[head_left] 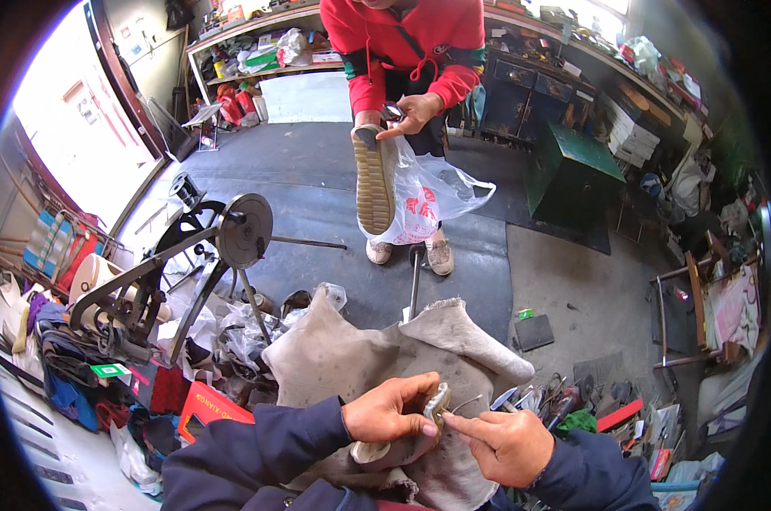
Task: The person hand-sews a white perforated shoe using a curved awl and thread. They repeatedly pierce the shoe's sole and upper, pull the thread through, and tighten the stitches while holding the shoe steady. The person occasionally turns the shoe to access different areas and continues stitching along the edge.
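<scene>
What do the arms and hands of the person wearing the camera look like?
Both arms wear long, dark navy-blue sleeves, left sleeve and right sleeve, with soft wrinkles and no pattern that I can see. They reach about to the wrists. The left hand and right hand are bare, with no gloves.

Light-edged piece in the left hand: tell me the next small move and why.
Probably a slight tilt of the light-edged piece by the left hand, toward the right hand: the left thumb and fingers grip it, the right index fingertip is at its edge, and the exact spot there is too small to make out.
</scene>
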A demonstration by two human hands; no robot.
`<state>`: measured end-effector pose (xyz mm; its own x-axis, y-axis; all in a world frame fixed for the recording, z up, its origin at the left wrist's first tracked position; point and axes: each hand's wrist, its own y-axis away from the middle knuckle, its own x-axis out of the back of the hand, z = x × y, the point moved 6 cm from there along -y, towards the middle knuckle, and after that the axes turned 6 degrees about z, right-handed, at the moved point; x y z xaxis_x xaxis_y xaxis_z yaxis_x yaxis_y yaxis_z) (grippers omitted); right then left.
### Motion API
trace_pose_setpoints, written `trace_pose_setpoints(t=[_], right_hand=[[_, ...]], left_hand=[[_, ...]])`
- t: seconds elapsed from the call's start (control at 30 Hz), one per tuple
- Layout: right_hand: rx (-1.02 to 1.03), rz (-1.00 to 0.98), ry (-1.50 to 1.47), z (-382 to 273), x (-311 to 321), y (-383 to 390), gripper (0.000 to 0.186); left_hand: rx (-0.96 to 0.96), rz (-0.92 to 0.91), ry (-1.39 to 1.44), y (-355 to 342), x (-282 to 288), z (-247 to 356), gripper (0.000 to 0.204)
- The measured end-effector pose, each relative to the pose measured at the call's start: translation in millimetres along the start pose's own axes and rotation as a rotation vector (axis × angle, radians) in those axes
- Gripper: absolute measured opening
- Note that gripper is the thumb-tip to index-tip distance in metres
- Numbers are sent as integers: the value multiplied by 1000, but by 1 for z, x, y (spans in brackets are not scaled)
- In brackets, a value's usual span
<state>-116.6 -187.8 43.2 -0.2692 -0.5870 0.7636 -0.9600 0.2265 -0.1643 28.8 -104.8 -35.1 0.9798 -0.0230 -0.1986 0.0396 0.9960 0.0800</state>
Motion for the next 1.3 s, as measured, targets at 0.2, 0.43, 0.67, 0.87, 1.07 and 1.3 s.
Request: trace_pose_setpoints(t=[0.2,0.43,0.67,0.87,1.07,1.3], right_hand=[[-903,-245,-933,41,-26,5,35],[-127,1,-141,7,-9,-20,37],[-230,-44,-513,29,-14,-21,34],[-94,33,-571,29,-22,-20,35],[-109,57,-663,44,-38,-9,38],[-266,-13,-737,47,-33,0,39]], left_hand=[[-35,69,-88,-7,5,-3,36],[-45,92,-97,-8,16,-2,39],[63,0,239,3,19,-5,34],[85,84,257,10,20,-4,31],[46,102,229,12,22,-8,30],[114,120,235,12,16,-8,25]])
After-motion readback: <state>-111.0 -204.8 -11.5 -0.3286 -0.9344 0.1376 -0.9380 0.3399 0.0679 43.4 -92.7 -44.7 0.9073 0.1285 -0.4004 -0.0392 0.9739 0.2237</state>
